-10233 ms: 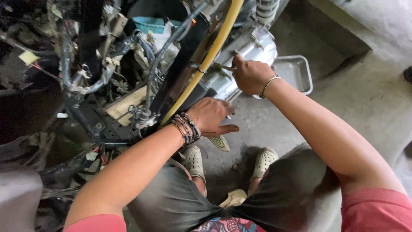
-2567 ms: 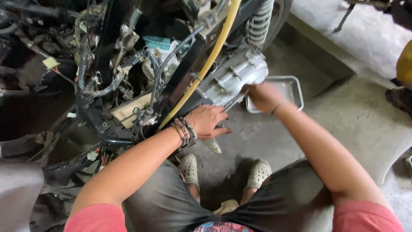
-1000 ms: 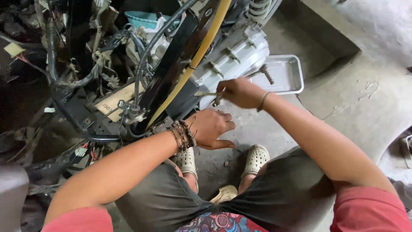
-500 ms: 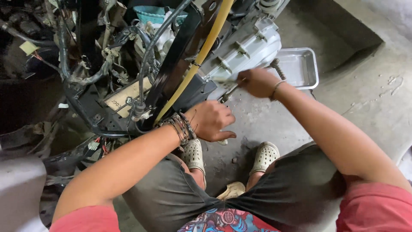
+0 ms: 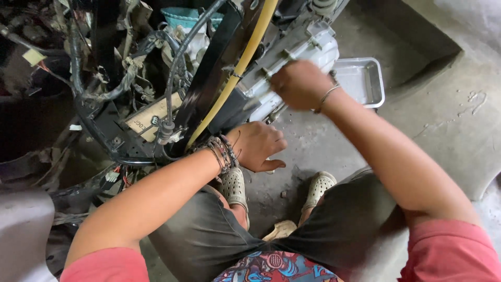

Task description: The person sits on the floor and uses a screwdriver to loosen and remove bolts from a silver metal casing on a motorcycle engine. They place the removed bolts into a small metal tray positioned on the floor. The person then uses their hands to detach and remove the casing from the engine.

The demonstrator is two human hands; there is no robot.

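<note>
Concrete floor (image 5: 449,120) carries a metal tray (image 5: 365,78) at two o'clock; right hand (image 5: 300,83) fists against the engine case (image 5: 302,52), grip unclear; left hand (image 5: 258,146) rests, fingers loosely spread, holding nothing.

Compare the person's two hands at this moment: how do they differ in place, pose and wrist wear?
The right hand is closed, up against the grey engine casing; the left hand hangs lower, fingers loosely spread. The right wrist wears one thin bangle, the left several beaded bracelets. Both are bare.
</note>
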